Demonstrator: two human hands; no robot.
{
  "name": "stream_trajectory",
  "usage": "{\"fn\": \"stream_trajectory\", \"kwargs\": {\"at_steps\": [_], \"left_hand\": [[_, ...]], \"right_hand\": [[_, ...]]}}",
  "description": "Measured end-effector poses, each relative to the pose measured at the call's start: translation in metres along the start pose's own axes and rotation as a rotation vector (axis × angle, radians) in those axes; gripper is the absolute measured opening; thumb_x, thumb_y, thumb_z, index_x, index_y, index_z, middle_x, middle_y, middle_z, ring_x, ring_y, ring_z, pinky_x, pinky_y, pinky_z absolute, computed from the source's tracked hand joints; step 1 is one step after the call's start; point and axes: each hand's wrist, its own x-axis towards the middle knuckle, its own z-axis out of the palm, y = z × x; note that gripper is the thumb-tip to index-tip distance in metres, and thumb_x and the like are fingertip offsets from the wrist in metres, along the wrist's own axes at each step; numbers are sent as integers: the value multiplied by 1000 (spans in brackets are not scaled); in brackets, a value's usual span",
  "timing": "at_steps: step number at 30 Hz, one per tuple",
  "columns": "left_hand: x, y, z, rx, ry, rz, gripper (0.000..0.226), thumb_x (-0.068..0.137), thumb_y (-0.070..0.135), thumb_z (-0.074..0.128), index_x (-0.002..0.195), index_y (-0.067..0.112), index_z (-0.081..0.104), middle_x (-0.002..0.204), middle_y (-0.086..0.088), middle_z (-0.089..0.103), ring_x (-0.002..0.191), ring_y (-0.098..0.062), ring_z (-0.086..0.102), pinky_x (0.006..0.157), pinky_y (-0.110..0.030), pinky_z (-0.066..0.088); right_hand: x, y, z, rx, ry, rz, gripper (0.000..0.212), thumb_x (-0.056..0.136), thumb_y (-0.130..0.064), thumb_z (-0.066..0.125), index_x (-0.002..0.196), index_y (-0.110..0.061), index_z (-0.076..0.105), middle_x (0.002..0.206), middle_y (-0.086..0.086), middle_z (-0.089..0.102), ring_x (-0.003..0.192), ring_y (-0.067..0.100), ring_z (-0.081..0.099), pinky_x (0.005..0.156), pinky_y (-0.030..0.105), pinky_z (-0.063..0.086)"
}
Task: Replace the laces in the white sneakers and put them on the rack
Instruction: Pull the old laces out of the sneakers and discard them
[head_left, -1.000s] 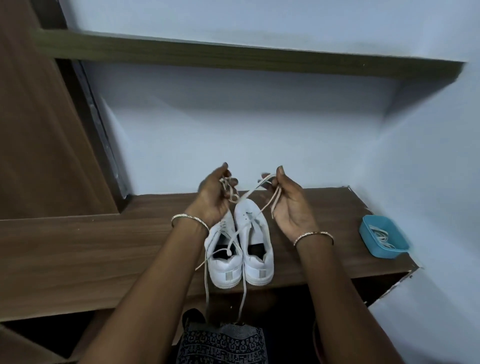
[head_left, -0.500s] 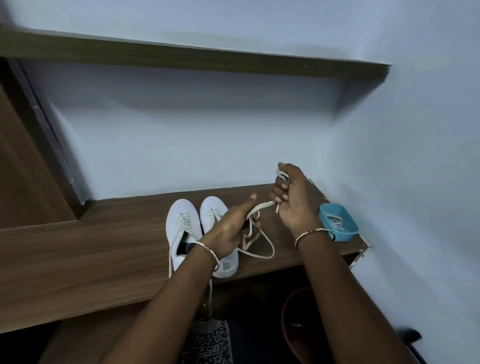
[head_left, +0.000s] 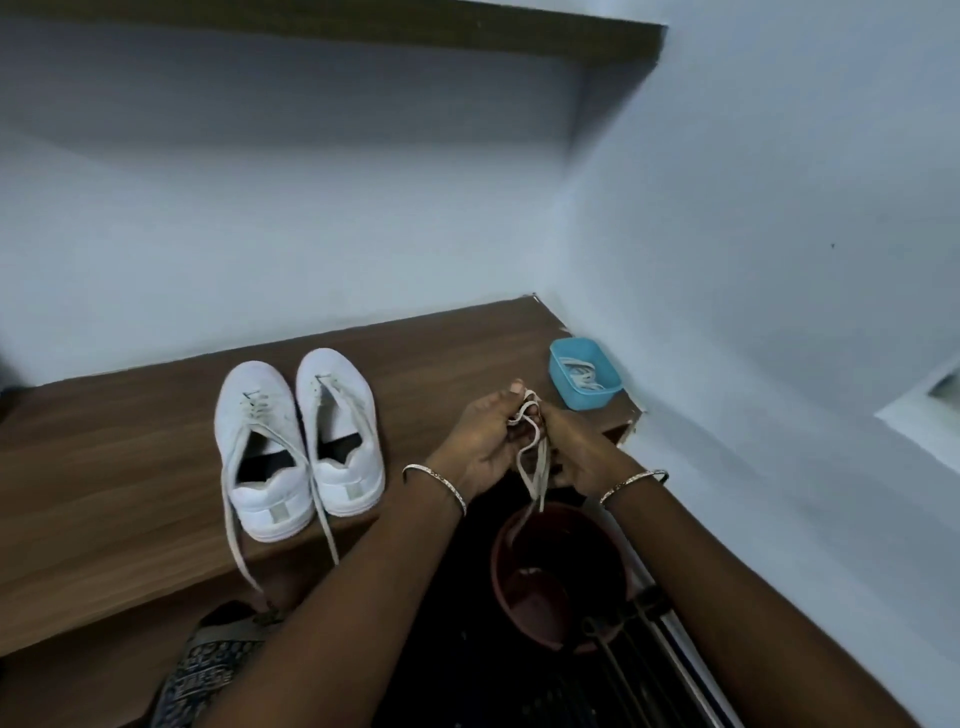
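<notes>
Two white sneakers stand side by side, heels toward me, on the wooden shelf (head_left: 104, 467). The left sneaker (head_left: 260, 447) still carries a lace whose loose ends hang over the shelf's front edge. The right sneaker (head_left: 340, 431) shows open eyelets. To their right, my left hand (head_left: 480, 441) and my right hand (head_left: 569, 452) are close together, both gripping a bunched off-white lace (head_left: 535, 462). Its loops dangle down toward a reddish-brown bucket (head_left: 558, 571).
A small blue tub (head_left: 584, 371) holding white laces sits at the shelf's right corner by the wall. A dark metal rack (head_left: 639, 654) lies below right, next to the bucket. A patterned cloth (head_left: 208, 670) is at the bottom. Another wooden shelf (head_left: 363, 21) runs overhead.
The lace has come away from the right sneaker. Both hands moved right, away from the shoes, and gathered it into a bunch above the bucket. My view swung right.
</notes>
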Motion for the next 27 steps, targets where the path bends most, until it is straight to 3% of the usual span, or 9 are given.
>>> {"fn": "stream_trajectory", "kwargs": {"at_steps": [6,9,12,15,18,21,23,27], "left_hand": [[20,-67,5,243,21,-81,14,99,13,55,90,5,61,82,-7,65,68,-12,64,57,-21,57],[32,-94,-7,390,19,-123,13,99,12,55,93,4,64,87,-11,68,69,-14,66,65,-25,58],[44,-116,-19,624,10,-160,22,99,10,55,107,-7,66,92,-17,68,77,-20,64,76,-30,54],[49,-131,-24,724,-68,-253,28,102,9,48,118,-10,61,90,-14,63,76,-17,59,64,-22,52],[50,-138,-21,724,-125,-406,23,105,13,41,118,7,59,94,-6,61,77,-12,57,53,-16,51],[57,-145,-21,746,-105,-473,19,105,16,40,100,20,58,89,-3,59,69,-8,54,62,-21,45],[62,-150,-24,795,-63,-445,18,104,14,44,112,12,60,84,-5,57,61,-8,52,57,-23,41],[66,-152,-30,1011,-53,-367,39,100,16,50,139,11,46,121,-14,60,103,-25,61,79,-33,51]], "right_hand": [[31,62,-42,165,200,68,37,100,-33,49,74,-11,63,54,4,55,40,14,47,39,20,35],[47,89,-57,148,314,86,34,93,-34,51,79,-8,67,68,11,67,49,22,59,48,30,46],[61,111,-67,246,372,103,25,89,-27,55,75,-9,64,71,12,65,62,26,61,64,37,49],[69,127,-71,346,389,124,23,92,-18,53,72,-8,60,66,11,60,61,26,58,67,37,47],[85,146,-77,344,406,150,21,82,-22,56,71,-7,64,70,14,64,66,29,61,74,43,48],[87,146,-73,387,416,192,22,83,-21,54,71,-5,62,69,15,63,66,31,61,72,41,50],[85,141,-71,415,402,191,29,92,-16,47,67,-5,59,63,12,59,60,26,56,64,33,47],[91,141,-74,341,369,160,31,97,-15,47,72,-4,62,74,13,63,72,28,59,79,39,50]]}}
